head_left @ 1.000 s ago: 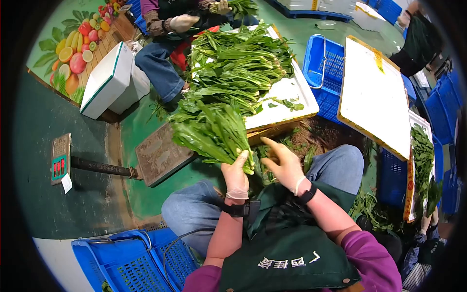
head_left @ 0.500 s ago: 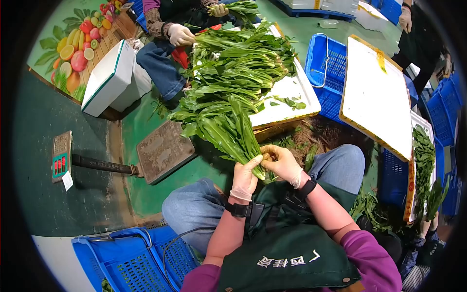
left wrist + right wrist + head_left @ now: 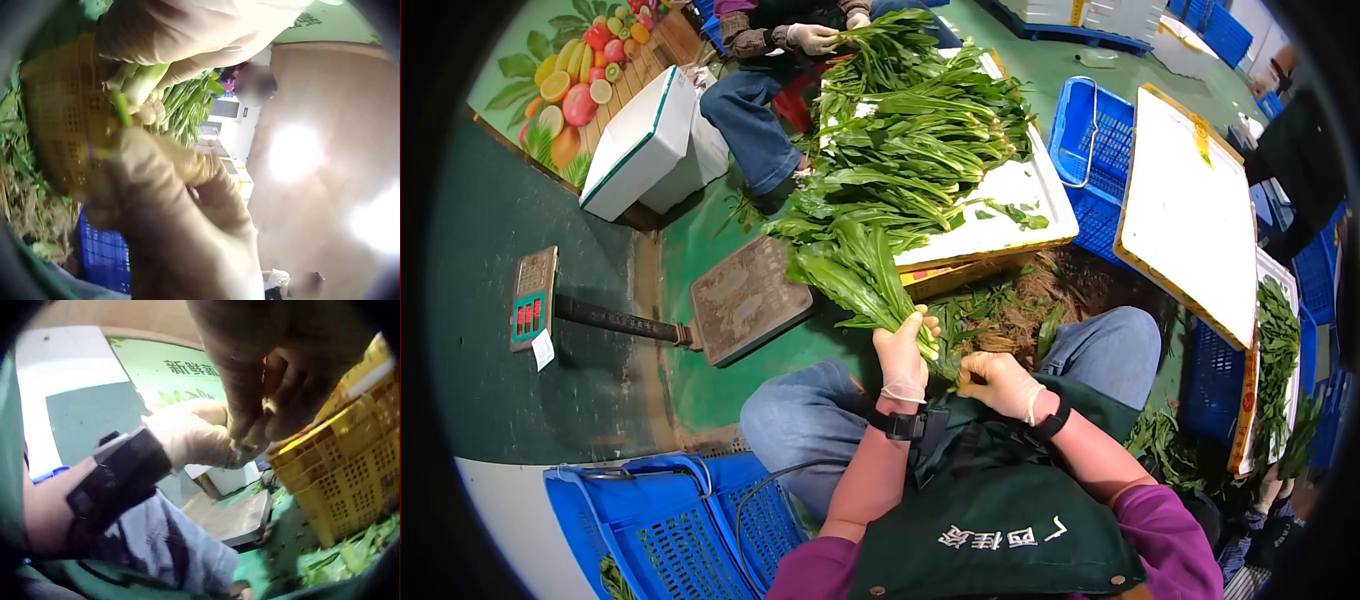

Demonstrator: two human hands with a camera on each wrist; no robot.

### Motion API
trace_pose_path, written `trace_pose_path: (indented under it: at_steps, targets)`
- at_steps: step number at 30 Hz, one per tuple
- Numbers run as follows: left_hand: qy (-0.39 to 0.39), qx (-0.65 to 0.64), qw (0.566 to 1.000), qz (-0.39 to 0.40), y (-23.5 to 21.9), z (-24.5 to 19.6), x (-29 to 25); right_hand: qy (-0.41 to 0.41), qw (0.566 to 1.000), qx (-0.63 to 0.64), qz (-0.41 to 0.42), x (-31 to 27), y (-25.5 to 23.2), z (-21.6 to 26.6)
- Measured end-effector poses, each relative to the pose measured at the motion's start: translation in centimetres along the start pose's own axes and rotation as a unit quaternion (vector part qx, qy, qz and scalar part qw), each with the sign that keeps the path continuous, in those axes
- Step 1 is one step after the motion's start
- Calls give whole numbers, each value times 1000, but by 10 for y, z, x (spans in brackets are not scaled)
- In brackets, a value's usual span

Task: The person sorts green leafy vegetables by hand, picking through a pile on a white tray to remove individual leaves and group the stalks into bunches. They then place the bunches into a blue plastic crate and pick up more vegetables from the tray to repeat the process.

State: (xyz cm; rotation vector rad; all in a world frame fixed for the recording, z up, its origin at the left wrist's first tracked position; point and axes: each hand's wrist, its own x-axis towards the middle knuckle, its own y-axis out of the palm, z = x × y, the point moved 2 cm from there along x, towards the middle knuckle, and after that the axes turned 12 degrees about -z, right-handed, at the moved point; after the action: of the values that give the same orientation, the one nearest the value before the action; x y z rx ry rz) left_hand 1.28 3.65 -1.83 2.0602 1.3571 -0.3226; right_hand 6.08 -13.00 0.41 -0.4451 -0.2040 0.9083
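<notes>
My left hand (image 3: 900, 358), in a pale thin glove, grips a bunch of long leafy greens (image 3: 855, 275) by the stem ends, leaves pointing away. In the left wrist view the pale stems (image 3: 145, 82) stick out under that hand's fingers. My gloved right hand (image 3: 1002, 385) is just right of the stem ends and a little lower. Its thumb and fingertips pinch a thin green stem piece (image 3: 121, 107). More bunches (image 3: 930, 140) lie heaped on a white foam board (image 3: 1010, 215) ahead, and the held leaves overlap their near edge.
A platform scale (image 3: 750, 300) stands on the left. Beneath the board is a yellow crate (image 3: 337, 481), with trimmings (image 3: 1010, 320) on the floor. Blue crates (image 3: 660, 520) sit by my left side, and a second foam board (image 3: 1190, 210) is right. Across the heap another person's gloved hand (image 3: 812, 40) handles greens.
My right hand comes to the stem ends, then draws away down and right. The left hand keeps hold of the bunch. Across the heap, the other person's hand moves to the greens.
</notes>
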Motion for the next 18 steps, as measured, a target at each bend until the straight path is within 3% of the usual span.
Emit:
trace_pose_path:
  at_steps: [1,2,6,8,9,12,13,14,16,18]
  targets:
    - [20,17,1000,-4,1,-3,-1,-40,998,-32,20,2,-6,-1]
    - [21,15,1000,-6,2,-4,-4,-103,990,-93,-29,5,-13,0]
    - [47,91,995,21,2,-1,-14,-38,957,19,-286,59,-41,-10]
    - [212,91,973,-15,7,-6,-19,-8,948,-35,-318,103,-50,-20]
    - [240,48,969,-27,13,-13,-25,5,942,-80,-326,126,-52,-20]
    - [111,-34,993,-27,7,-18,-13,40,907,-212,-361,180,-49,-12]
    - [68,-54,996,-9,1,-18,-4,78,908,-265,-314,192,-49,-13]
    - [71,-55,996,-7,-3,-16,1,85,909,-294,-282,201,-49,-15]
    - [-6,-73,997,-22,-9,-14,9,79,915,-245,-310,205,-51,-14]
    - [-3,-75,997,-20,-12,-12,16,62,927,-150,-338,191,-53,-17]
